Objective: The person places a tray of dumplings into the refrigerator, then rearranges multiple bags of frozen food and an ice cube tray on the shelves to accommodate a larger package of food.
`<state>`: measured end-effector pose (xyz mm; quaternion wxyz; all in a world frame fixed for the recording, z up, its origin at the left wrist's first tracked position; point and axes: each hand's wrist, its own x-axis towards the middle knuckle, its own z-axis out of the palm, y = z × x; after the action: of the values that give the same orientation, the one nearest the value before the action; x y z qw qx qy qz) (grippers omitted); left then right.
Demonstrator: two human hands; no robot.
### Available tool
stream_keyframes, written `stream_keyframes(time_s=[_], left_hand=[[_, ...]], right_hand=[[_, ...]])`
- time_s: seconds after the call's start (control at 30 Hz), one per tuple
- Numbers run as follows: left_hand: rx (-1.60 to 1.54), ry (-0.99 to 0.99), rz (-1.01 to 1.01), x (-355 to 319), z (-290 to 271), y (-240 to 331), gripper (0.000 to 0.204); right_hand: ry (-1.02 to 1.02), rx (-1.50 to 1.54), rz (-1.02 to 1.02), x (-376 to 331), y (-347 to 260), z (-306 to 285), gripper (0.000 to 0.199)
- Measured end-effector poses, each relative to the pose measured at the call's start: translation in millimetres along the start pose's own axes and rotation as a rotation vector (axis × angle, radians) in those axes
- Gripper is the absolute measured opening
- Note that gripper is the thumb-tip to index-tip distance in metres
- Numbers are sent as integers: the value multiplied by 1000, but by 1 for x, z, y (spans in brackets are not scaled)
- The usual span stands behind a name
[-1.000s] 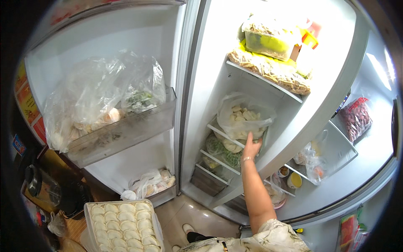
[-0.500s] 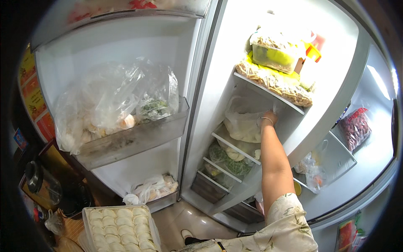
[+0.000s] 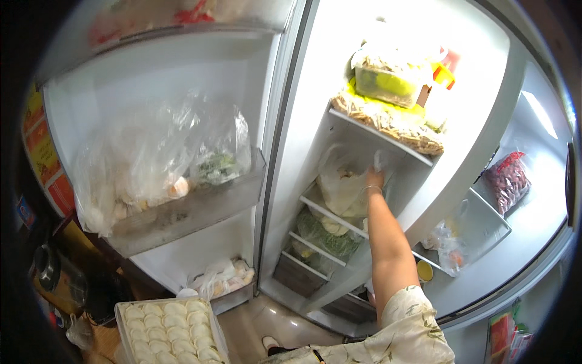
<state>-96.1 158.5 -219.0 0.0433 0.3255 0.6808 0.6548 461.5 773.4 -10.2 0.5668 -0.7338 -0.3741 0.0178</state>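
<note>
My right hand (image 3: pixel 376 178) reaches into the open fridge, its fingers closed on the gathered top of a translucent white plastic bag (image 3: pixel 341 189). The bag rests on a middle shelf, and its contents are hard to make out. Just below the bag is the shelf's pale front edge (image 3: pixel 333 215). At the lower left, a square tray (image 3: pixel 119 315) holds rows of pale, uncooked dumplings (image 3: pixel 167 330). My left hand does not show, and what bears the tray is hidden.
Above my hand, a shelf carries a packed bag (image 3: pixel 388 124) and a clear container (image 3: pixel 385 85). Bagged greens (image 3: pixel 330 236) lie lower down. The left door's bin (image 3: pixel 188 215) holds filled plastic bags; the right door holds a bag of dark red pieces (image 3: pixel 508 182).
My right hand has shifted slightly down and left in the picture. The plastic bag looks more stretched upright beside it. The whole view has shifted a little, and the tray stays at the lower left.
</note>
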Motion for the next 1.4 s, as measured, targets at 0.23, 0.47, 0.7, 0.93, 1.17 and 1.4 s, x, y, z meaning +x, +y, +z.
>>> stream_keyframes(time_s=[0.23,0.47,0.7,0.93,1.17,1.4], left_hand=[[-286,-6,-121,13,9,-37,58],[205,-67,376,24,-5,-104,62],[-151,-77,-10,38,-17,-20,59],[-474,34,-299,66,24,106,62],[-467,-4,-195,104,78,158,63],[-470,11,-167,96,85,170,64]], right_hand=[[196,-5,-69,-64,-64,-44,72],[65,235,-318,-98,-91,-71,68],[182,450,-694,-87,-208,-130,50],[312,428,-537,49,-344,-163,21],[530,177,-833,141,-362,-156,29],[-18,-573,-702,168,-416,-158,43]])
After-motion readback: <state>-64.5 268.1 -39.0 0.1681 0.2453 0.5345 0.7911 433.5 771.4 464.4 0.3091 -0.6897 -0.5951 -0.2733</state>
